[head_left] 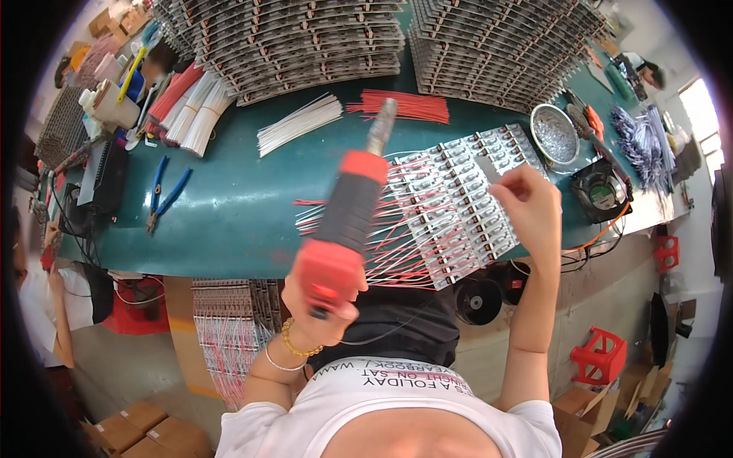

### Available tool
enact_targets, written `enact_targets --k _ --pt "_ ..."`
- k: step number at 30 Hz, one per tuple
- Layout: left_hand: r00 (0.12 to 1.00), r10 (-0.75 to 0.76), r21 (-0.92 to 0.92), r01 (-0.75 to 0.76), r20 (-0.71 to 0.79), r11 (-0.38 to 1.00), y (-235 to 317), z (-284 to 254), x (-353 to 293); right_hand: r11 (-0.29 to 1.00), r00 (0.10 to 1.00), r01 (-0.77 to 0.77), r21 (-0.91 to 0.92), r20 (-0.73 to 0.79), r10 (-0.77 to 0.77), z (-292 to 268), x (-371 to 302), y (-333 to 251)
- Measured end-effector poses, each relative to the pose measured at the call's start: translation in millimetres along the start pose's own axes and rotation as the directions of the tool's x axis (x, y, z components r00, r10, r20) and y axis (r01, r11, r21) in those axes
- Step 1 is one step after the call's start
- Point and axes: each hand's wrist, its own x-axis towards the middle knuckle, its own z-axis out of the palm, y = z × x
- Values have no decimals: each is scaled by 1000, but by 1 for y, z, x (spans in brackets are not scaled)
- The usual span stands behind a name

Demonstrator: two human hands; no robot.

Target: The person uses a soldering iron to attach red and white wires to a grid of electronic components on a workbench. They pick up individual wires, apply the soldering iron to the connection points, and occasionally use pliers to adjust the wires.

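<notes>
My left hand (pixel 327 319) is wrapped round a red and black soldering gun (pixel 347 206), slightly blurred, its metal barrel pointing away from me above the bench. Under and beside it lies a panel of joined small circuit boards (pixel 458 202) in rows. Red and white wires (pixel 385 244) stick out from the panel's left side. My right hand (pixel 531 202) is over the panel's right part, thumb and fingers curled together in a pinch. Whatever is between those fingertips is too small to make out.
Loose white wires (pixel 299 124) and red wires (pixel 408 105) lie behind. Tall stacks of boards (pixel 298 46) stand at the back. Blue-handled pliers (pixel 164 195) lie left. A metal bowl (pixel 555 134) and a small fan (pixel 602 191) are right. Another person (pixel 50 305) is far left.
</notes>
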Motion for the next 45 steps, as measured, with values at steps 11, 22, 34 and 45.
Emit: enact_targets --k 11,22,34,45 --pt "759 374 445 -627 533 639 12 21 4 946 998 -58 320 31 51 -42 -8 18" --pt "711 358 448 -676 605 586 15 15 8 951 994 109 290 -17 -109 -40 13 -25" --pt "644 290 466 -735 708 493 23 12 21 850 819 514 -115 360 -446 -48 67 -78" --pt "625 285 458 -750 726 478 23 11 26 878 782 469 -94 508 -363 -45 75 -65"
